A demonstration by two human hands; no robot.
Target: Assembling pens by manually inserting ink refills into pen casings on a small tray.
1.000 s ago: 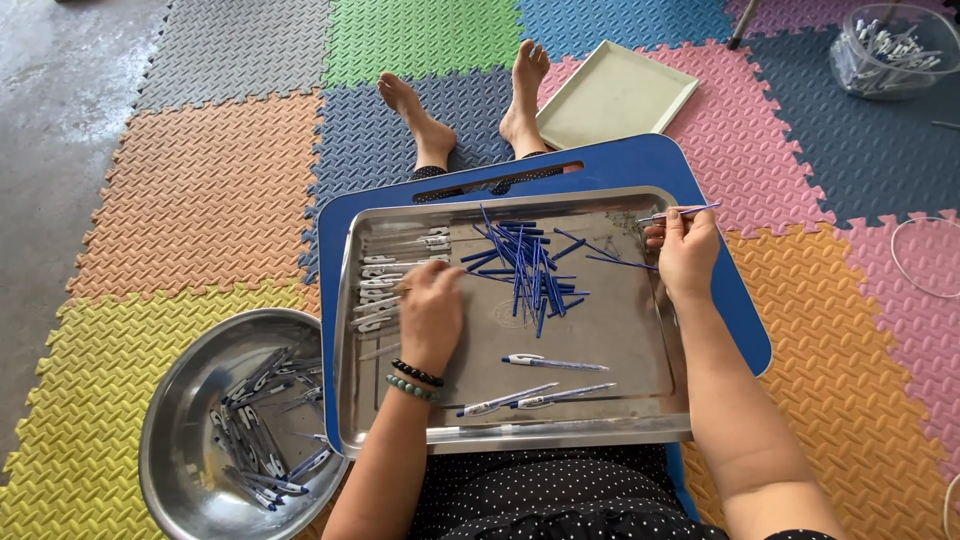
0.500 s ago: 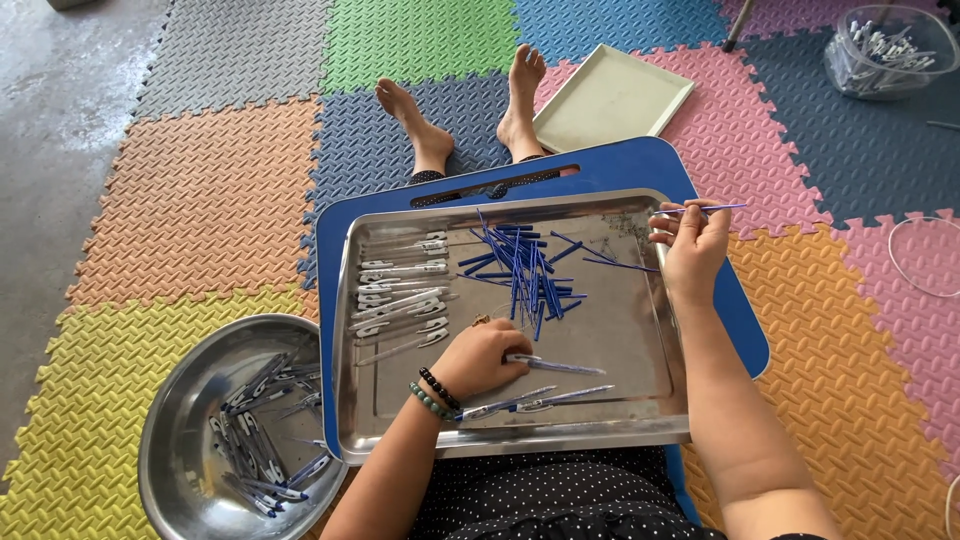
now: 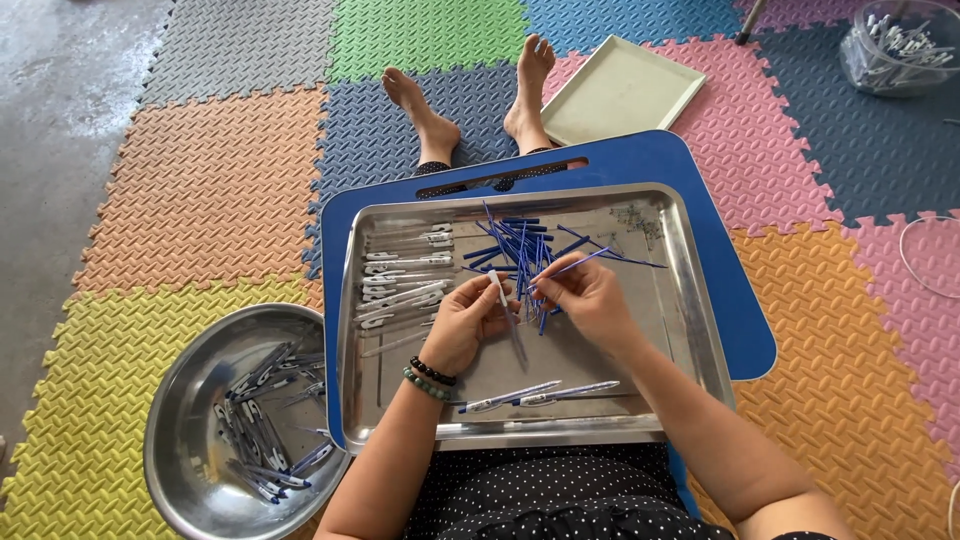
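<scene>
My left hand (image 3: pixel 468 322) holds a clear pen barrel (image 3: pixel 509 320) over the middle of a steel tray (image 3: pixel 690 300). My right hand (image 3: pixel 583 295) pinches a thin blue refill (image 3: pixel 578 265) just beside it, the two hands almost touching. A pile of blue refills (image 3: pixel 515 250) lies behind my hands. A row of clear pen barrels (image 3: pixel 405 280) lies at the tray's left. Two assembled pens (image 3: pixel 540 393) lie near the tray's front edge.
The tray rests on a blue lap board (image 3: pixel 740 310) over my legs. A round steel bowl (image 3: pixel 175 420) with several pens sits at the left on foam floor mats. A pale rectangular tray (image 3: pixel 620 90) and a clear bin of parts (image 3: pixel 900 45) lie further back.
My left hand picked a barrel off the tray and lifted it to the middle. My right hand came in from the tray's right rim with a refill to meet it.
</scene>
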